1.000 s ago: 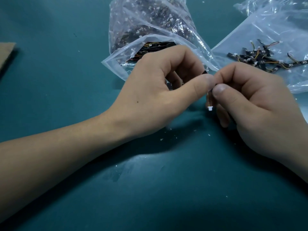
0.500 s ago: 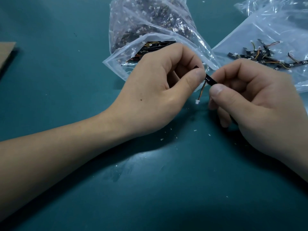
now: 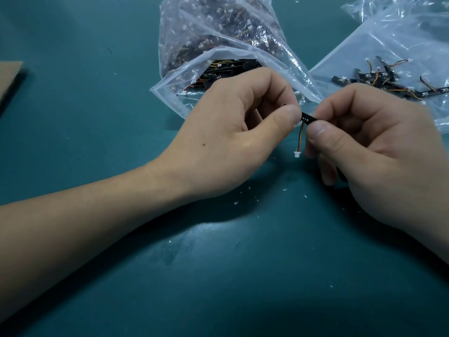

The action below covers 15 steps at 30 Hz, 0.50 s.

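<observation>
Held mid-frame above the bench (image 3: 97, 132): small black strip (image 3: 308, 117), pinched at either end between left hand (image 3: 233, 132) and right hand (image 3: 379, 152), likely steadied for checking, with wired white plug (image 3: 297, 154) dangling free. Open bag (image 3: 218, 54) kept just behind for easy reach; more strips at second bag (image 3: 393, 40), upper right. No legible writing anywhere.

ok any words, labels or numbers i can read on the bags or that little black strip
None can be read. The black strip, the open bag, the flat bag and the cardboard show no print that can be made out.
</observation>
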{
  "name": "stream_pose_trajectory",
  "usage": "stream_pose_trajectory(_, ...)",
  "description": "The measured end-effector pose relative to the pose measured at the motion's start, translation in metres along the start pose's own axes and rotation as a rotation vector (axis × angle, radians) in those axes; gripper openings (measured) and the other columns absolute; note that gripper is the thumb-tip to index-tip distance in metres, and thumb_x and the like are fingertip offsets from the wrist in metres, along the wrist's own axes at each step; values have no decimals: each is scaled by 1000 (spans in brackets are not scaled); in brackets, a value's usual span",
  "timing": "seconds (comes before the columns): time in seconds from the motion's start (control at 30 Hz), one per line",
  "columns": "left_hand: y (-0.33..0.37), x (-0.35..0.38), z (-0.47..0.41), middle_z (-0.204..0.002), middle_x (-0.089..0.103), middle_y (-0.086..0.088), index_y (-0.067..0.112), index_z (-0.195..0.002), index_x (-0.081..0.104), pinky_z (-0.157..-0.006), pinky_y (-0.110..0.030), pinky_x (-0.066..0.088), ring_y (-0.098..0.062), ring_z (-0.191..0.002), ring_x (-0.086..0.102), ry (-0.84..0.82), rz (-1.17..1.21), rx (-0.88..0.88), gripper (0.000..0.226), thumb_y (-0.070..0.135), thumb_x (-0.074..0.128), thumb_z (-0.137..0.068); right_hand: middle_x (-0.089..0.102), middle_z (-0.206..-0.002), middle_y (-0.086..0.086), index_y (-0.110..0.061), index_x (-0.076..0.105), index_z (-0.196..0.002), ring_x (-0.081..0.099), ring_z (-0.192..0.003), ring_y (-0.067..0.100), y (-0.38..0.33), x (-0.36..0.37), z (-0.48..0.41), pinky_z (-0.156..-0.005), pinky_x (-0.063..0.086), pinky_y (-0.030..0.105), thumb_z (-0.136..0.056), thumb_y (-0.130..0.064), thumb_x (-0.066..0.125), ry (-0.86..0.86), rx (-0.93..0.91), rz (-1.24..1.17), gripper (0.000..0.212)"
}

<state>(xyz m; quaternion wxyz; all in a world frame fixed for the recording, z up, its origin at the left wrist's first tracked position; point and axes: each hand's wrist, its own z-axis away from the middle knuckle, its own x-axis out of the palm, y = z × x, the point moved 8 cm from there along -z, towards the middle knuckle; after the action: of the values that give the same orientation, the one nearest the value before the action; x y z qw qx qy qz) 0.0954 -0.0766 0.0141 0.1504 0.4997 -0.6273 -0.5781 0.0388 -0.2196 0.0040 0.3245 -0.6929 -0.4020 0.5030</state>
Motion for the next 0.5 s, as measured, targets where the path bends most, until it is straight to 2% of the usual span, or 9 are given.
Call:
stream_pose_trajectory(0.17,0,0,0,-70,58,9,20,-87,61,-57,-25,46,-24,-62,56,-8,0,3,11,17,62,-97,72,-76,2,-26,61,-90,60,-44,21,0,0,0,-45,46,27,-94,-34,63,5,-5,-12,9)
stream_pose_trajectory(0.3,2,1,-1,-69,56,12,22,-87,60,-58,-28,46,-24,-63,55,-19,-13,15,11,17,61,-97,73,-77,1,-25,62,-90,61,-45,22,-1,0,0,-46,46,26,-94,-32,63,-7,-8,1,8)
stream_pose_trajectory(0.5,2,1,-1,-70,56,8,19,-85,60,-59,-31,46,-27,-65,54,-25,8,10,11,17,60,-95,73,-78,2,-23,62,-90,61,-46,21,0,1,1,-47,46,27,-95,-30,64,-19,-6,2,9)
